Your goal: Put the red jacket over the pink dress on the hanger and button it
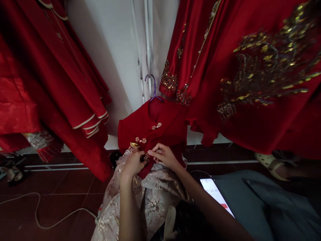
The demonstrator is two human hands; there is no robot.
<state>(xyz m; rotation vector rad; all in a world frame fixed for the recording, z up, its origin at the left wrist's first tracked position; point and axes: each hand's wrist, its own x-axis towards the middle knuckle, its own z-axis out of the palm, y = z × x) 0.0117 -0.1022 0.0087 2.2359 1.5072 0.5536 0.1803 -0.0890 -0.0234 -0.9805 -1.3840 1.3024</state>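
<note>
A small red dress (155,115) hangs on a purple hanger (153,89) against a white wall. It has pearl flower clasps (156,126) down its front and a pale gold brocade skirt (152,197) below. My left hand (132,164) and my right hand (163,154) meet at the lowest clasp (146,156), fingers pinched on it and the red fabric around it. A gold tassel ornament (134,145) sits just above my left hand.
Large red gowns hang on both sides, the right one (250,73) with gold embroidery. A lit phone (217,195) lies on grey cloth at lower right. A white cable (40,214) curls across the dark tiled floor. Shoes (11,172) stand at far left.
</note>
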